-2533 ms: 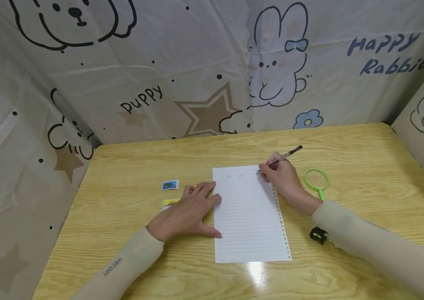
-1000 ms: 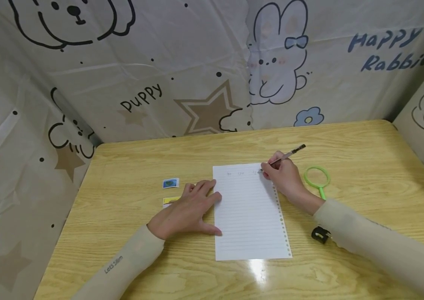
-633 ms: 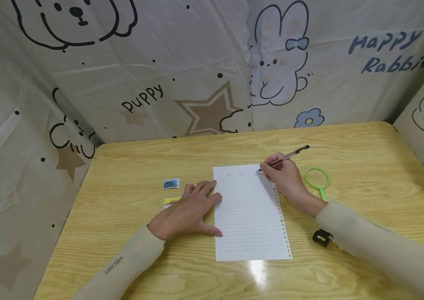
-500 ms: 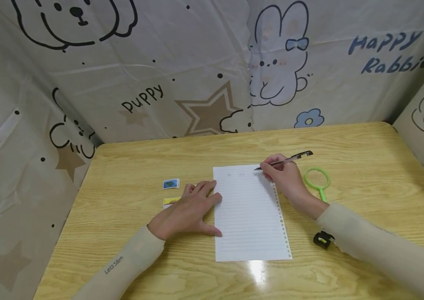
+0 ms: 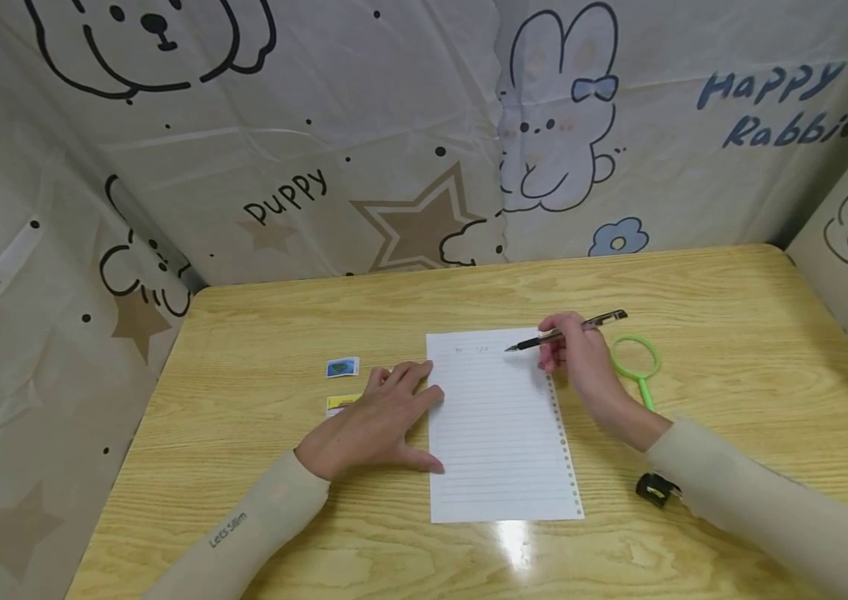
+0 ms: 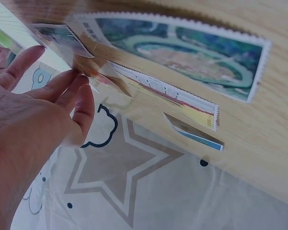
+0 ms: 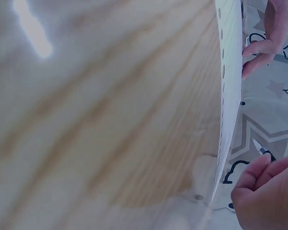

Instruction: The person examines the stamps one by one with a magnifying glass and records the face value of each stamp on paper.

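Observation:
A lined loose-leaf sheet (image 5: 499, 433) with punched holes down its right side lies on the table, short faint pencil-thin marks along its top line. My left hand (image 5: 379, 425) rests at the sheet's left edge, fingers spread and fingertips on the paper. A dark-gripped pen (image 5: 604, 318) is held by my right hand (image 5: 577, 358) at the upper right corner, its nib low over the top lines. Beside the left hand, the head view shows a blue stamp (image 5: 342, 367) and a yellow stamp (image 5: 342, 404), the latter partly hidden; several stamps (image 6: 192, 62) fill the left wrist view.
A green magnifying glass (image 5: 635, 358) lies right of the sheet, its handle end by the right forearm. A small black device (image 5: 655, 489) hangs at the right sleeve. A printed cloth wall (image 5: 281, 125) rises behind the wooden table (image 5: 266, 317).
My right hand has shifted right and slightly toward me, and the pen has tipped flatter, its tip moving a little left. My left hand and the sheet have stayed in place.

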